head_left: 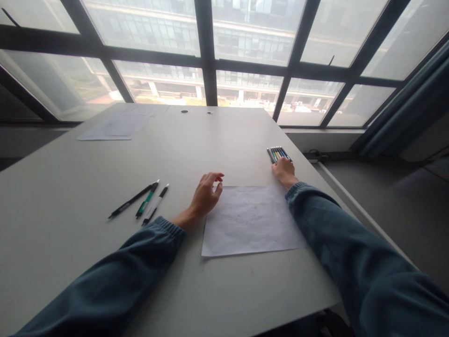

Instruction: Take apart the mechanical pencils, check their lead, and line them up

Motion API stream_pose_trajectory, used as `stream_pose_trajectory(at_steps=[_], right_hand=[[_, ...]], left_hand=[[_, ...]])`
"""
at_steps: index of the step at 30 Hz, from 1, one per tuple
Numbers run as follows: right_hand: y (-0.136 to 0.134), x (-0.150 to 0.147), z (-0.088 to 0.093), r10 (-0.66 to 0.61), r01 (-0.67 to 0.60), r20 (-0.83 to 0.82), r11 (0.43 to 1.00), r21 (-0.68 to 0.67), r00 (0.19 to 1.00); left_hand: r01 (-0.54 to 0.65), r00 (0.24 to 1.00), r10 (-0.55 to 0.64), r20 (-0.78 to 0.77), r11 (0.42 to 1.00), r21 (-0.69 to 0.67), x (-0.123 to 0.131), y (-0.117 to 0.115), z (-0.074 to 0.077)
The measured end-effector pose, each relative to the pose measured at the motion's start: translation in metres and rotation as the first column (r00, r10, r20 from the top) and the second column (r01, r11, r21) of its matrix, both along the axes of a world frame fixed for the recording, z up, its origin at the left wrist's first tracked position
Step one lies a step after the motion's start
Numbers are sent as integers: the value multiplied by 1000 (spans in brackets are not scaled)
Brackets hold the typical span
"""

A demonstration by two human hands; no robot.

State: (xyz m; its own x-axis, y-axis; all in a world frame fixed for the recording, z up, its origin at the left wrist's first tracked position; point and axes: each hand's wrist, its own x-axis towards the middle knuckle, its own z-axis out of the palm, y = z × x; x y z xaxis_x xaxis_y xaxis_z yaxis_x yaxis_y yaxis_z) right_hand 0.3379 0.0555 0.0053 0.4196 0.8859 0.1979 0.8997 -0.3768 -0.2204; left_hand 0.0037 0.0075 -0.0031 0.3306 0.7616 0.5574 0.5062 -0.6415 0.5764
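My left hand [206, 193] rests at the upper left corner of a white sheet of paper [256, 224], its thumb and fingers curved apart with nothing between them. Past the sheet's far right corner, my right hand [284, 170] is closed over the near ends of a row of several pens [277, 152]. They lie side by side, with dark, green, yellow and blue parts showing. The curled fingertips are hidden, so what they grip cannot be made out. Left of my left hand lie a black pen [131, 201], a green pen [147, 200] and a white-and-black pen [156, 205].
More sheets of paper [108, 125] lie at the far left of the white table [196, 145]. The table's right edge runs close beside the pen row and my right forearm. Large windows [154, 79] stand beyond the table, and a blue curtain [403, 103] hangs at right.
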Motion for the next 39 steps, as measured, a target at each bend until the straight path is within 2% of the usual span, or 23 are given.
stream_pose_trajectory(at_steps=[15, 39], right_hand=[[2, 3, -2, -7, 7, -39, 1000, 10, 999], [5, 6, -2, 1, 2, -69, 999, 36, 998]], left_hand=[[11, 997, -12, -71, 1000, -21, -2, -3, 5], [49, 996, -51, -74, 998, -25, -2, -3, 5]])
